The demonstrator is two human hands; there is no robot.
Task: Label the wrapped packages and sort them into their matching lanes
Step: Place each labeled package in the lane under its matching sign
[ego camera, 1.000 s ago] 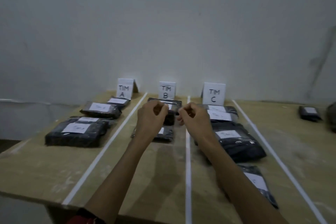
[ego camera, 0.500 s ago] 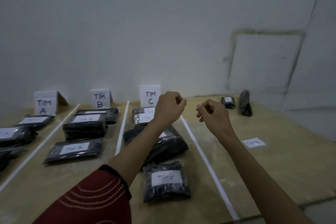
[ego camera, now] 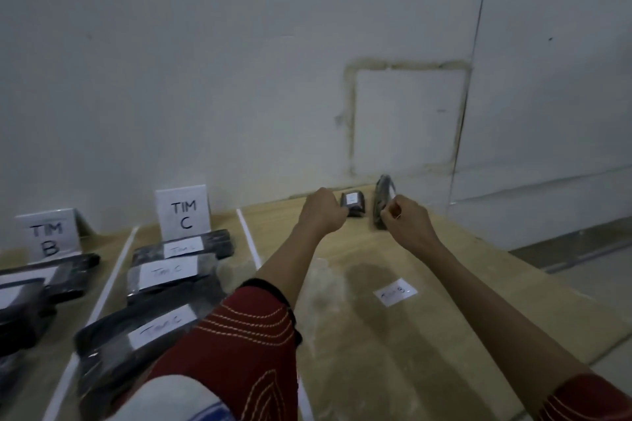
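Swinging right, your view has dropped lane A altogether. Only the TIM B sign (ego camera: 48,236) and the TIM C sign (ego camera: 183,214) hang on at the left edge, and both arms have stretched out past the white tape line (ego camera: 247,236) toward the far corner of the tabletop (ego camera: 478,284).

Your left hand (ego camera: 323,212) has gone from hovering over lane C to sitting at the near-left edge of the small package (ego camera: 354,203), which lies flat with a white label on top. That grip is a tight fist with nothing showing in it, and I can't tell whether the knuckles touch the wrap.

Your right hand (ego camera: 407,220) has arrived at the upright package (ego camera: 381,195), which stands on edge just beside the small one, close to the wall. The fingers are curled hard against its near side. Whether that grip has pinched the wrap, I cannot tell.

So the sorted stack (ego camera: 167,272) in lane C looks finished with, and you're going for the two stragglers outside the lanes. A loose label (ego camera: 395,291) waits on the bare wood between you and them, its writing too faint to read. My guess is that the upright package gets it next.
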